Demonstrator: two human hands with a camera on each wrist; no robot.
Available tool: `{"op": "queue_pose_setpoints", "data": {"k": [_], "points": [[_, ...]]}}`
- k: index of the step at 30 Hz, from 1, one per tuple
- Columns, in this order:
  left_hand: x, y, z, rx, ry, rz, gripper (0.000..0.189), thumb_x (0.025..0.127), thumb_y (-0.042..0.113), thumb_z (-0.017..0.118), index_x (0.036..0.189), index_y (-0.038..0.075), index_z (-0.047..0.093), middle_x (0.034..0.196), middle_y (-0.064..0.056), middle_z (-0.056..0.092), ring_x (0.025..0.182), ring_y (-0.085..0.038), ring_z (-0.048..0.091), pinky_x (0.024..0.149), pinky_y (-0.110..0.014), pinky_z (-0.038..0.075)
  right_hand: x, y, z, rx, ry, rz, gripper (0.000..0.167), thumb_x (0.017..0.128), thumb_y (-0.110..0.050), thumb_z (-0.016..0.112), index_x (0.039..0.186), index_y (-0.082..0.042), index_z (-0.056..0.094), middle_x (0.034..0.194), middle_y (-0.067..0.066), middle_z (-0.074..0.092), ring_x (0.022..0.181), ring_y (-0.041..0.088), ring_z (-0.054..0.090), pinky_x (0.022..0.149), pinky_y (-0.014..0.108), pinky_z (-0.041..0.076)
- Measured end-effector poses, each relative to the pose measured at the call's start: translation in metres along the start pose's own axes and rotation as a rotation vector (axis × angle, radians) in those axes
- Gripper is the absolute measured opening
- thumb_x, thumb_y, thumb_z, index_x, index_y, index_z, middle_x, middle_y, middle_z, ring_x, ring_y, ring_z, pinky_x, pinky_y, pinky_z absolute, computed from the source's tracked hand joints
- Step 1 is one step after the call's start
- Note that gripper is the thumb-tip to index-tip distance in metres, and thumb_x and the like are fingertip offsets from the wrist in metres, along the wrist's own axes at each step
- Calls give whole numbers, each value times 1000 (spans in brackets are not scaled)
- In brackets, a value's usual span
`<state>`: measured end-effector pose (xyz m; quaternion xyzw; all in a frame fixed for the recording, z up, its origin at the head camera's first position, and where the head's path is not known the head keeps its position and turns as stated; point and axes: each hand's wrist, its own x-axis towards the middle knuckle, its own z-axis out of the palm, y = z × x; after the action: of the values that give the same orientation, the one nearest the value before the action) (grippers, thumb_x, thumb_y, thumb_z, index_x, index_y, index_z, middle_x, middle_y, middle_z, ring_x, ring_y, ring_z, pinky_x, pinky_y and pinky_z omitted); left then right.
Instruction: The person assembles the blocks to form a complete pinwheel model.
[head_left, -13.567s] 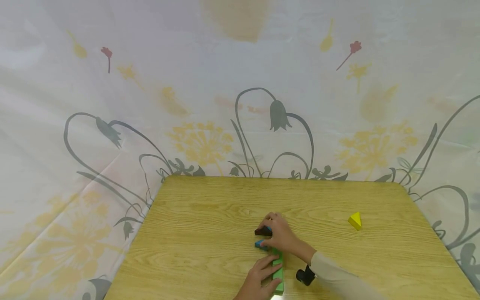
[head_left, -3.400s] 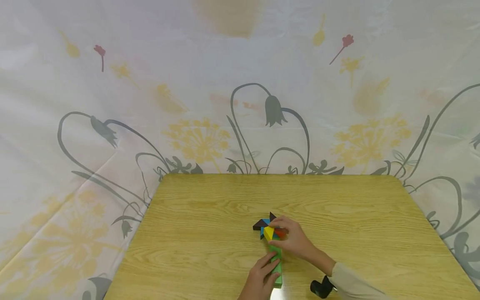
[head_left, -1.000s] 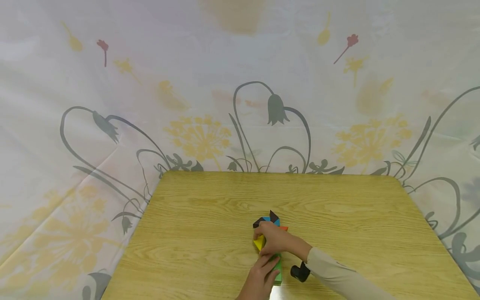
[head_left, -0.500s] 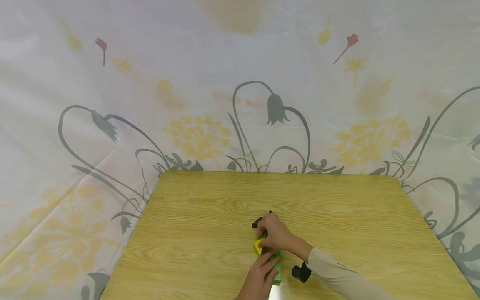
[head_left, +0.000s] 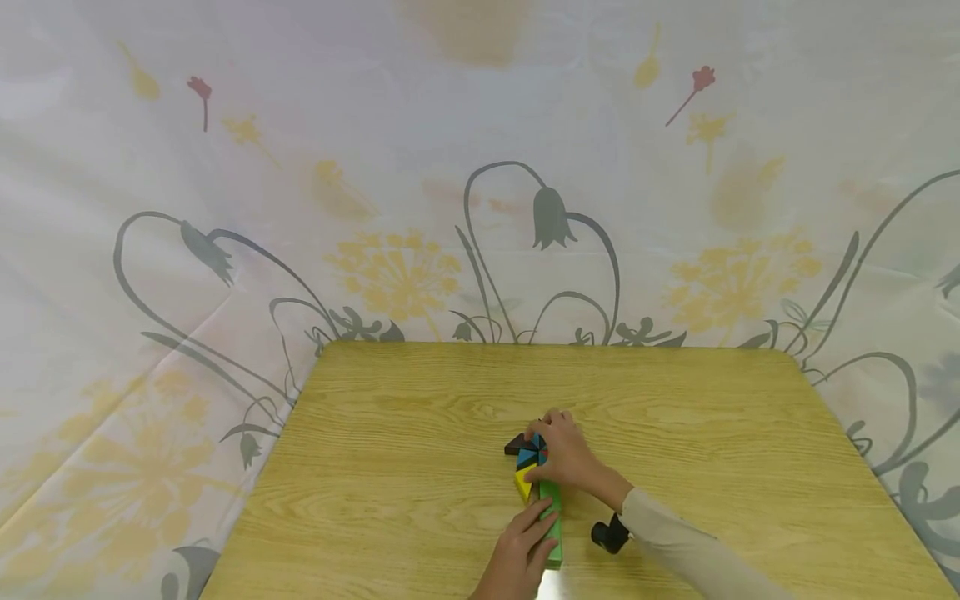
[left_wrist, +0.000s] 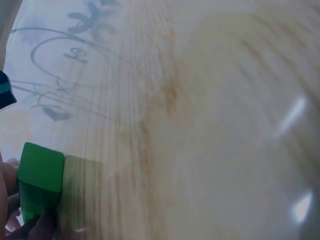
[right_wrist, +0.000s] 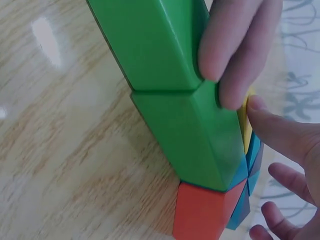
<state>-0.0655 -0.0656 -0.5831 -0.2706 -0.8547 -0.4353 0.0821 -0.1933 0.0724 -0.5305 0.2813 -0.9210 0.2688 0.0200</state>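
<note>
In the head view, several green blocks (head_left: 551,537) form a straight bar. My left hand (head_left: 517,550) rests its fingertips on the bar, and the right wrist view shows two of those fingers on a green block (right_wrist: 195,140). Beyond the bar's far end sits a round cluster of blue blocks (head_left: 527,458), dark brown blocks (head_left: 516,444) and an orange-red block (right_wrist: 200,210). My right hand (head_left: 568,454) spans this cluster and covers part of it. Its thumb touches a yellow triangular block (head_left: 524,481); its other fingers are bent at the far side.
The blocks stand on a wood-grain table (head_left: 390,467) with a flower-patterned cloth (head_left: 420,125) behind it. A black camera (head_left: 610,534) sits by the right wrist.
The yellow block, first lying apart at the right, is now in the cluster. Within the last second my right hand has shifted right and away, uncovering blue pieces. The left hand stays put.
</note>
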Motion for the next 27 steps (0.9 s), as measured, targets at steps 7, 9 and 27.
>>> {"op": "queue_pose_setpoints", "data": {"k": [7, 9, 27], "points": [[0, 0, 1, -8, 5, -7, 34, 99, 16, 50, 127, -2, 57, 137, -14, 48, 119, -33, 51, 89, -34, 51, 6, 7, -4, 20, -31, 35, 49, 62, -30, 90, 101, -15, 65, 104, 9, 47, 94, 28, 41, 72, 48, 40], [0, 0, 1, -12, 9, -7, 34, 99, 16, 50, 127, -3, 58, 137, -14, 48, 118, -32, 52, 88, -33, 51, 7, 10, -4, 27, -37, 35, 49, 62, -28, 90, 101, -14, 65, 105, 10, 48, 95, 29, 42, 74, 50, 41], [0, 1, 0, -36, -16, -37, 35, 100, 17, 49, 128, -3, 57, 137, -14, 48, 120, -33, 50, 89, -33, 50, 12, 23, -5, 81, -97, -3, 42, 70, -31, 85, 104, -13, 68, 111, 14, 52, 100, 33, 45, 75, 52, 43]]}}
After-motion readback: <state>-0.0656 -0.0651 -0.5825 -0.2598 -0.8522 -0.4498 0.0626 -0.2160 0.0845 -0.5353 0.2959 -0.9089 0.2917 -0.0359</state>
